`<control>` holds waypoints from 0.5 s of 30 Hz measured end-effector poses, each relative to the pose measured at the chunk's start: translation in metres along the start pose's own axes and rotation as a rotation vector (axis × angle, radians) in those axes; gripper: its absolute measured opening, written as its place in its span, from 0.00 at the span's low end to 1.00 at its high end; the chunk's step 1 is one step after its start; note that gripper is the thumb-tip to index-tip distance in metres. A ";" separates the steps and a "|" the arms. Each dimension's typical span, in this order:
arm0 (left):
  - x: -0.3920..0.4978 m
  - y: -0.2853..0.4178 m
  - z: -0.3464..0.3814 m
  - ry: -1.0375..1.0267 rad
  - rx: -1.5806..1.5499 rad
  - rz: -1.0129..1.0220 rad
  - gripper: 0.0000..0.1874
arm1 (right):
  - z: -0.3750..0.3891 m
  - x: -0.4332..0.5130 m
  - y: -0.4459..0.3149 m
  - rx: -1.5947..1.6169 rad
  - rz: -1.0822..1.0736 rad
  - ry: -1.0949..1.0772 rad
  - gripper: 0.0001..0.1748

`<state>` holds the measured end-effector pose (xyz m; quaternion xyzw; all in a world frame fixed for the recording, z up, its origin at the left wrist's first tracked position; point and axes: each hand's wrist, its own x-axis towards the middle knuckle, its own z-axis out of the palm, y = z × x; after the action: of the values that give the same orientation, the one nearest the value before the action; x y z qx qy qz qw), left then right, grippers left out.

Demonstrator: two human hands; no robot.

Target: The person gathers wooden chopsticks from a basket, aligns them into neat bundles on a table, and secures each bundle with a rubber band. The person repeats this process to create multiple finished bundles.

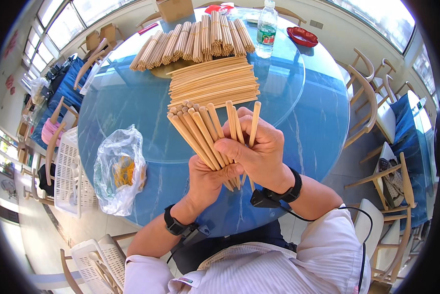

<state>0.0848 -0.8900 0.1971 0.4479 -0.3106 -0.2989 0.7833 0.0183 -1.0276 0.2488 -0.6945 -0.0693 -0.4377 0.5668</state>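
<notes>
My left hand [207, 180] is closed around a bundle of wooden chopsticks [196, 130], with their thick ends fanned up and away from me. My right hand [262, 150] meets it at the bundle's right side and grips a few separate chopsticks [254, 124] between its fingers. Its thumb touches the bundle. Just beyond my hands lies a flat pile of loose chopsticks [214, 82], set crosswise on the table. Behind that pile, several banded chopstick bundles [183, 40] are lined up, a few stacked on top of others.
A clear plastic bag [120, 172] of yellow rubber bands lies left on the round blue marbled table [315, 121]. At the back stand a water bottle [267, 31], a red dish [302, 36] and a cardboard box [174, 10]. White plastic baskets [67, 176] and wooden chairs [363, 99] surround the table.
</notes>
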 end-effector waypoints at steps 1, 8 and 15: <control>0.000 0.000 0.000 -0.013 -0.011 0.005 0.15 | 0.000 0.000 0.002 -0.009 -0.030 -0.010 0.10; 0.006 -0.006 -0.002 0.021 0.030 0.092 0.13 | 0.004 -0.003 0.006 0.060 -0.006 0.120 0.08; 0.004 0.001 -0.004 -0.070 -0.034 0.073 0.16 | -0.021 0.007 0.004 0.196 0.144 0.074 0.12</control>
<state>0.0905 -0.8904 0.1969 0.4124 -0.3486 -0.2909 0.7898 0.0141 -1.0495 0.2499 -0.6221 -0.0408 -0.4125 0.6642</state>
